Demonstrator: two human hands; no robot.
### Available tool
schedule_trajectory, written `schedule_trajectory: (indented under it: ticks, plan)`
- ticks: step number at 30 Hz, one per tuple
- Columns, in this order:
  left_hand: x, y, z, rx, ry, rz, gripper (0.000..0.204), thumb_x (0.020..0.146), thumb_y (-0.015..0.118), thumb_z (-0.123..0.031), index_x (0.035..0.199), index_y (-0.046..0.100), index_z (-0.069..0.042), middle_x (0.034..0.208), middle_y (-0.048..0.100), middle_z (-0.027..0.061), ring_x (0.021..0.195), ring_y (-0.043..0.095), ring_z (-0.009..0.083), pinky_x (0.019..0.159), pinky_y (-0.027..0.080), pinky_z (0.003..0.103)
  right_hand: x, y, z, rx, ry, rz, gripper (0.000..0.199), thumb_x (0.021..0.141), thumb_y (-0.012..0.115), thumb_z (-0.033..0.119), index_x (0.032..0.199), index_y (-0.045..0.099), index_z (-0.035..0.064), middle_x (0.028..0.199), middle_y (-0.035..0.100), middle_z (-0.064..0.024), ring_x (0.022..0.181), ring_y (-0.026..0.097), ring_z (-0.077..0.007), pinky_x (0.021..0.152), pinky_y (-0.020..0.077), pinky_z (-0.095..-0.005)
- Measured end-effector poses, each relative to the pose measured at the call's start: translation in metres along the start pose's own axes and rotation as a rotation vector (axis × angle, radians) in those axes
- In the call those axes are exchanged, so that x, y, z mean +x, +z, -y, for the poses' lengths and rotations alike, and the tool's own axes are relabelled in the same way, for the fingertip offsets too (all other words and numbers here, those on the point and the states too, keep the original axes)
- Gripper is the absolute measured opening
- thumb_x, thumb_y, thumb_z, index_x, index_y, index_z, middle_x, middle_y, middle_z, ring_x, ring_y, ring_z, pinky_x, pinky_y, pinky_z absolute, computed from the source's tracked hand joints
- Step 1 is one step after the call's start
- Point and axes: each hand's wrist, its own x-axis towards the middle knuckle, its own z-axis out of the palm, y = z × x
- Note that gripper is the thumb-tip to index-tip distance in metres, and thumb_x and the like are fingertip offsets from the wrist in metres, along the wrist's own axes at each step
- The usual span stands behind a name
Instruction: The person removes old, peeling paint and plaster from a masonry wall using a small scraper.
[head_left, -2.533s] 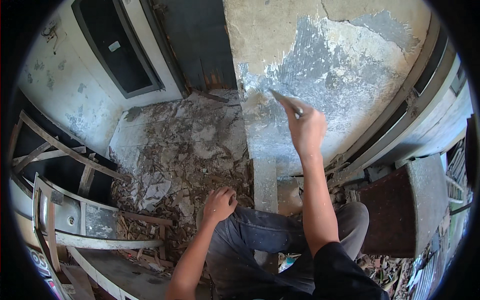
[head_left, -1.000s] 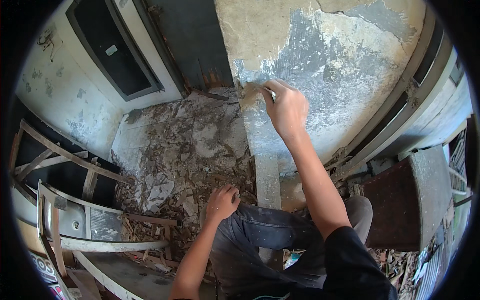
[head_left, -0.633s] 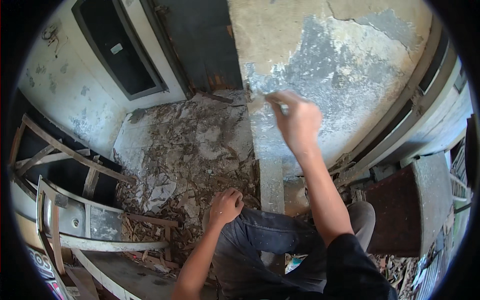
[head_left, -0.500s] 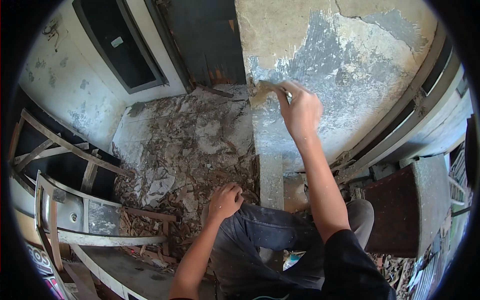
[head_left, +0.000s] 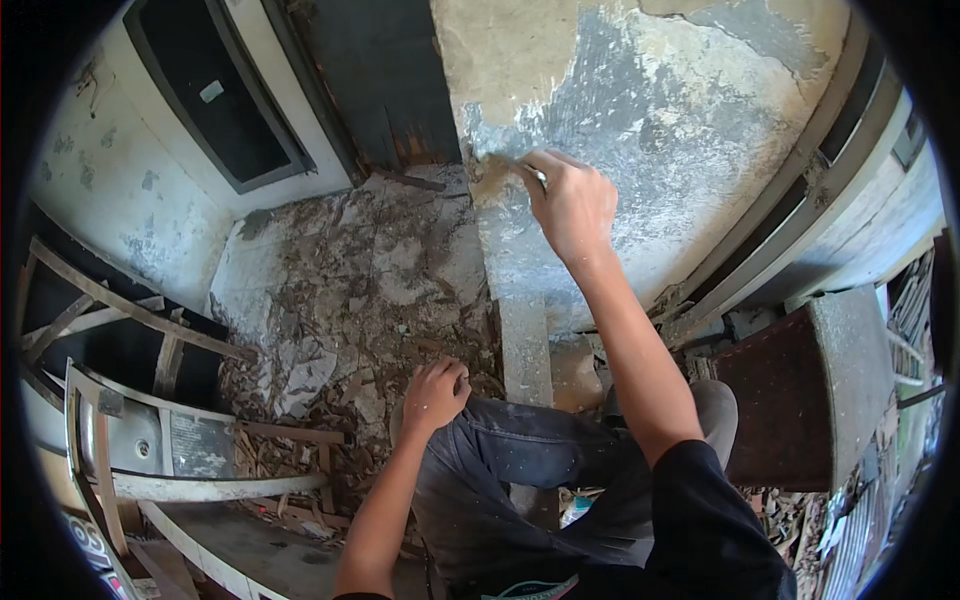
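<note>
The right hand [head_left: 572, 205] is closed in a fist around a small scraper [head_left: 537, 176], of which only a short bright metal part shows past the fingers; its working end presses against the wall [head_left: 680, 150] at the left edge of a grey, patchy area, just below a tan stretch of old coating. The left hand [head_left: 434, 392] rests loosely curled on the left knee [head_left: 490, 440] of the dark trousers and holds nothing. The scraper looks light and stiff, a thing to be gripped firmly by its handle, close behind the blade, so that the push goes straight into the edge; most of the handle is hidden in the fist, so its shape cannot be told. The coating on the wall seems brittle and flaky, likely to come off in thin chips rather than sheets, while the grey layer under it looks hard. The floor [head_left: 400, 270] below is strewn with pale flakes and brown wood scraps, loose and probably slippery underfoot. To the left lie broken wooden frames [head_left: 120, 320] and a curved board [head_left: 200, 488]; to the right stands a rusty brown box [head_left: 790, 400] beside the person's other knee.
</note>
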Motion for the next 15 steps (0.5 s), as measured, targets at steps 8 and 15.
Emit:
schedule_trajectory:
  ticks: [8,15]
  plan:
    - [-0.006,0.005,0.006,0.059,0.094,-0.121,0.012,0.087,0.065,-0.017,0.095,0.065,-0.008,0.1,0.063,0.0068,0.096,0.063,0.0287,0.087,0.046,0.044,0.012,-0.013,0.016,-0.115,-0.002,0.105,0.01,0.087,0.072,0.023,0.092,0.075,0.0159,0.085,0.073,-0.0032,0.063,0.068,-0.0263,0.051,0.0494,-0.0358]
    - [-0.004,0.001,0.005,0.033,0.059,-0.086,0.01,0.087,0.064,-0.016,0.094,0.065,-0.008,0.097,0.063,0.0077,0.093,0.064,0.0289,0.088,0.046,0.044,0.011,-0.008,0.013,-0.089,0.014,0.129,0.01,0.086,0.072,0.024,0.095,0.076,0.0197,0.086,0.073,-0.0015,0.063,0.068,-0.0259,0.051,0.0495,-0.0348]
